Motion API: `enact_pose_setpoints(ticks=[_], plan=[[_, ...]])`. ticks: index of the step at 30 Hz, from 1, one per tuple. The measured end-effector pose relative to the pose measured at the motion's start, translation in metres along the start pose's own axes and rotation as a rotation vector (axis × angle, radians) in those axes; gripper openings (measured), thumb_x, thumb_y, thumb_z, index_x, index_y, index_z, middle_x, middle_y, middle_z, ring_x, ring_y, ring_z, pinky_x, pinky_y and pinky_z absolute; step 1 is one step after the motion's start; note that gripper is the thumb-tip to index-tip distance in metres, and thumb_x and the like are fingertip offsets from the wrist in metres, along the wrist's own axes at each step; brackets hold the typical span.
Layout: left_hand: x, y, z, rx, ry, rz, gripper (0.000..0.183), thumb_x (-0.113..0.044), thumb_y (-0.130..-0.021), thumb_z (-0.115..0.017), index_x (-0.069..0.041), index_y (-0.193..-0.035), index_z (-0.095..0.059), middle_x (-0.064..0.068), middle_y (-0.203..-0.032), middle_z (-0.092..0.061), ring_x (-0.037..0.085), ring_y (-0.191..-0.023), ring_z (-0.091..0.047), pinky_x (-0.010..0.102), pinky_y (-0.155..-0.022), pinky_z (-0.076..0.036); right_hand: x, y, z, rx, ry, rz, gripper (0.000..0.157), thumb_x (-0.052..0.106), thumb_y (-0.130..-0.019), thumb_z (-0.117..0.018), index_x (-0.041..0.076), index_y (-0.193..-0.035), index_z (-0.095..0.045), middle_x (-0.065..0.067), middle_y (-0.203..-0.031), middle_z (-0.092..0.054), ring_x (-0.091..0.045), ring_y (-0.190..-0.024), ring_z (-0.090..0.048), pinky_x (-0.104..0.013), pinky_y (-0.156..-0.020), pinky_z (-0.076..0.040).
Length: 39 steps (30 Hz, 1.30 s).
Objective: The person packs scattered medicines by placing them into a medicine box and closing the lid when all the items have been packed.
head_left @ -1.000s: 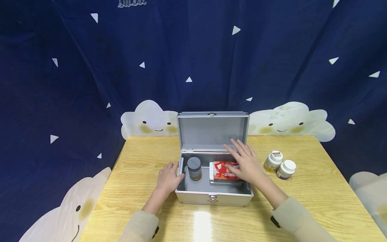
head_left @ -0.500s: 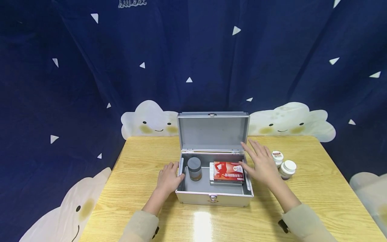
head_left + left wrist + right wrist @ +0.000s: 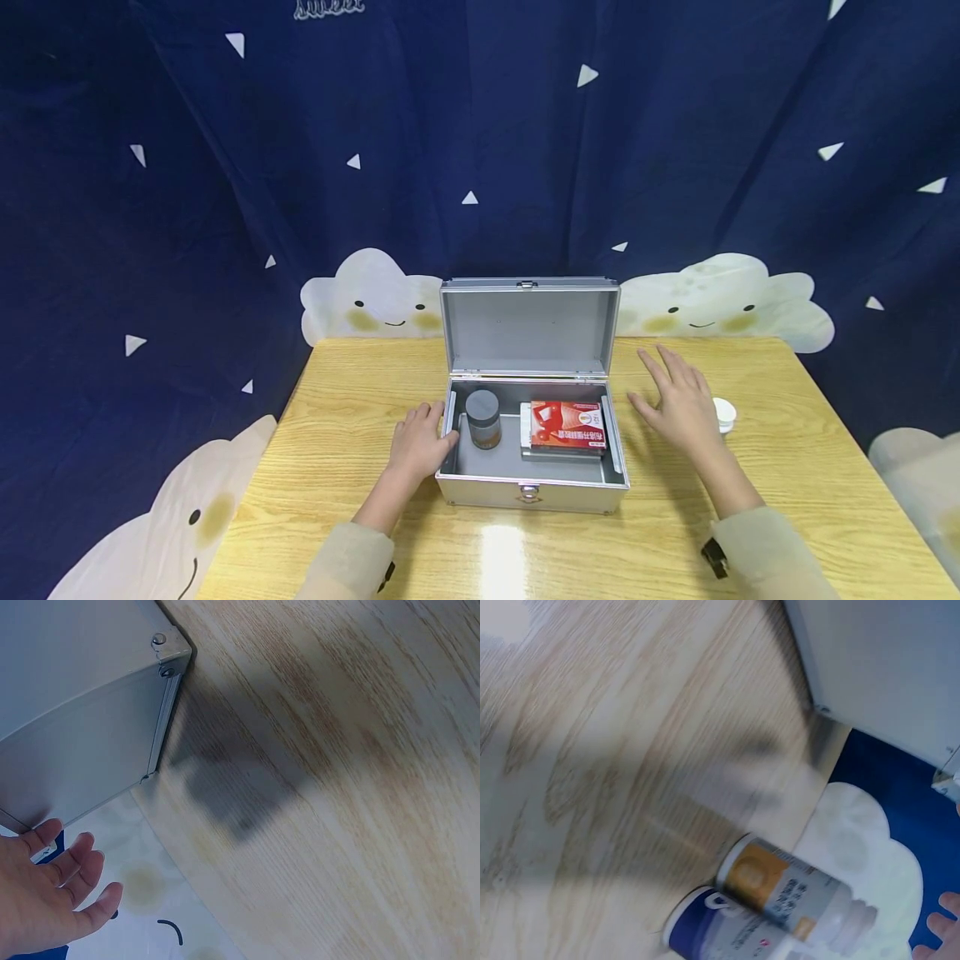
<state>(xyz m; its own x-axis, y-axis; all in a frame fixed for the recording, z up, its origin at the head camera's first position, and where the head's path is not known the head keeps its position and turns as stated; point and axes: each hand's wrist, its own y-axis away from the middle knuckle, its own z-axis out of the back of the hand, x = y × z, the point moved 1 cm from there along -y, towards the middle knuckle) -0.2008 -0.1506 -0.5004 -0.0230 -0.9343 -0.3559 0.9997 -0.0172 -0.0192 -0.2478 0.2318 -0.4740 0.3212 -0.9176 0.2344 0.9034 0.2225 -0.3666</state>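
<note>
My left hand [image 3: 418, 440] rests at the left rim of a silver metal case [image 3: 528, 493], its thumb over the edge and its fingers relaxed outside the wall. Inside the case, a dark-capped jar [image 3: 483, 418] stands at the left. A red and white medicine box [image 3: 567, 425] lies at the right on another box. My right hand [image 3: 684, 408] hovers with spread fingers to the right of the case, holding nothing. It hides one white pill bottle [image 3: 791, 889] in the head view. A second white-capped pill bottle [image 3: 724, 412] stands beside it, with a purple label in the right wrist view.
The case's lid [image 3: 528, 332] stands raised at the back. A wooden table [image 3: 360, 375] lies under everything. Behind it hangs a dark blue curtain [image 3: 510, 167] with white triangles and clouds.
My right hand has moved right, from above the medicine box to the pill bottles, uncovering the box. My left hand has stayed at the case's rim.
</note>
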Motion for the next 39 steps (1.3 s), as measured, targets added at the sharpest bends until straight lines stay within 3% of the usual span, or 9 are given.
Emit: enact_pose_setpoints(ticks=[15,26,39], plan=[[0.0,0.002,0.0,0.002,0.007,0.001,0.057,-0.037,-0.082,-0.053,-0.008,-0.13,-0.048,0.016,-0.12,-0.053,0.033,-0.11,-0.047,0.052,-0.089,-0.037,-0.03,0.003,-0.01,0.103,0.006,-0.127,0.067,0.029,-0.083,-0.061,0.009,-0.14,-0.031,-0.03,-0.138,-0.028,-0.052,-0.122,-0.028,-0.065,-0.097,-0.02],[0.0,0.001,0.0,0.008,0.01,0.007,0.057,-0.036,-0.082,-0.053,-0.008,-0.131,-0.048,0.016,-0.12,-0.053,0.033,-0.11,-0.047,0.052,-0.089,-0.037,-0.035,0.0,-0.007,0.145,0.006,-0.15,0.058,0.022,-0.084,-0.056,-0.001,-0.134,-0.037,-0.035,-0.127,-0.034,-0.054,-0.111,-0.035,-0.064,-0.085,-0.034],[-0.001,0.0,0.001,0.004,-0.002,0.0,0.056,-0.037,-0.081,-0.052,-0.008,-0.129,-0.049,0.015,-0.118,-0.053,0.032,-0.107,-0.048,0.051,-0.087,-0.038,-0.041,-0.003,-0.007,0.176,0.012,-0.182,0.05,0.018,-0.083,-0.055,-0.007,-0.125,-0.044,-0.036,-0.115,-0.041,-0.051,-0.103,-0.041,-0.062,-0.079,-0.039]])
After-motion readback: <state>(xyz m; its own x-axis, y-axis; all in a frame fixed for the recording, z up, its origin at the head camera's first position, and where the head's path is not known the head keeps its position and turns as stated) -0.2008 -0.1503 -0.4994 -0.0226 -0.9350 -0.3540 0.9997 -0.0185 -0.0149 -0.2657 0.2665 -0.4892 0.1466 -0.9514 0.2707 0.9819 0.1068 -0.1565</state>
